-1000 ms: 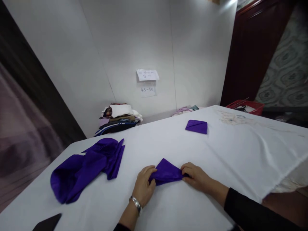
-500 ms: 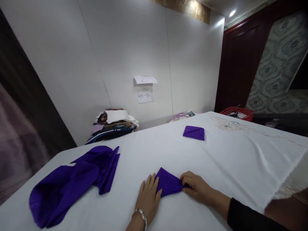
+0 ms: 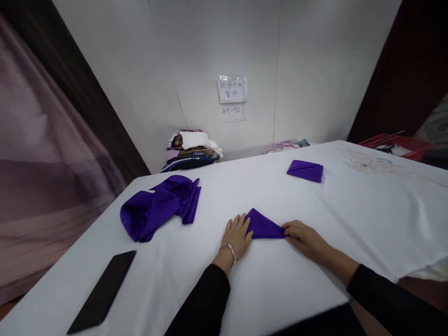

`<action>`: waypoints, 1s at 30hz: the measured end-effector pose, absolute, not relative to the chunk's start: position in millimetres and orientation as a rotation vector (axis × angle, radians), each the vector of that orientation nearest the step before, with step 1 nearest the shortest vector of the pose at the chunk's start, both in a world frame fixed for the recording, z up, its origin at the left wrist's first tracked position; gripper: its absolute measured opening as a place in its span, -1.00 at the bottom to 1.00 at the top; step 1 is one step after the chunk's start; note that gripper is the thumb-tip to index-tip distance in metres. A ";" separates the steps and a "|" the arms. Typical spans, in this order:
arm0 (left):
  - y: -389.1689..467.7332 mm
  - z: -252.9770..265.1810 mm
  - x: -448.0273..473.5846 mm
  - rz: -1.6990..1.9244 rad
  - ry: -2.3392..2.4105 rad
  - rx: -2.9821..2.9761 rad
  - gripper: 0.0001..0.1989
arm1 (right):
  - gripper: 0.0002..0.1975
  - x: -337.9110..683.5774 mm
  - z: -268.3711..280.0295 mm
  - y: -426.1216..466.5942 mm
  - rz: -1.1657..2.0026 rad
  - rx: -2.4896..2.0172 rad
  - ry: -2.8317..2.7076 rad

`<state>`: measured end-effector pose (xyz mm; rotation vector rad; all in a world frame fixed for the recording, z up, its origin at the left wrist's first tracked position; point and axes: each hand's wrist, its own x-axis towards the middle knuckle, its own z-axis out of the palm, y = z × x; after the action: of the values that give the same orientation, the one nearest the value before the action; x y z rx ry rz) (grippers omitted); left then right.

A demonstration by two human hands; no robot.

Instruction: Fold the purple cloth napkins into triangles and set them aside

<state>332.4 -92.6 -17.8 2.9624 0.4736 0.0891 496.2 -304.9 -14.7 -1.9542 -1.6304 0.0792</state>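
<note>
A purple napkin (image 3: pixel 264 226), folded into a roughly triangular shape, lies flat on the white tablecloth in front of me. My left hand (image 3: pixel 237 235), with a silver bangle at the wrist, rests flat on its left end with the fingers stretched out. At the opposite end, my right hand (image 3: pixel 301 237) pinches the pointed right corner between thumb and fingers. Part of the napkin's left side is hidden under my left fingers. Farther back to the right lies another purple napkin (image 3: pixel 305 171), folded into a neat flat packet. To the left sits a loose, crumpled heap of purple cloth (image 3: pixel 159 207).
A black phone-like slab (image 3: pixel 103 291) lies on the white-covered table (image 3: pixel 196 284) at the near left. Stacked clothes (image 3: pixel 192 151) stand behind the table against the wall, below paper signs (image 3: pixel 232 89). A red basket (image 3: pixel 416 144) is at the far right.
My view has tilted down and turned left, bringing the black slab into sight. The held napkin's lower edge now looks straighter. My left hand stays flat on it; my right still pinches its corner.
</note>
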 end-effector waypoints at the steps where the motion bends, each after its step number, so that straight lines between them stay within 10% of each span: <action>1: -92.8 -18.6 332.4 0.092 0.472 2.958 -0.49 | -0.81 497.4 -14.8 -307.2 0.085 -1.967 -1.635; 13: -95.5 -21.5 329.8 0.159 0.461 2.910 -0.49 | -0.65 471.2 23.8 -246.3 -0.097 -1.819 -1.746; 30: -102.8 -17.6 318.9 0.183 0.437 2.879 -0.44 | -0.30 486.0 -66.8 -213.7 -0.026 -2.077 -1.900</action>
<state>318.9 -102.8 -17.6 2.8787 0.4371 0.1828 486.0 -213.7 -66.8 -2.0770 -1.9000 -0.0258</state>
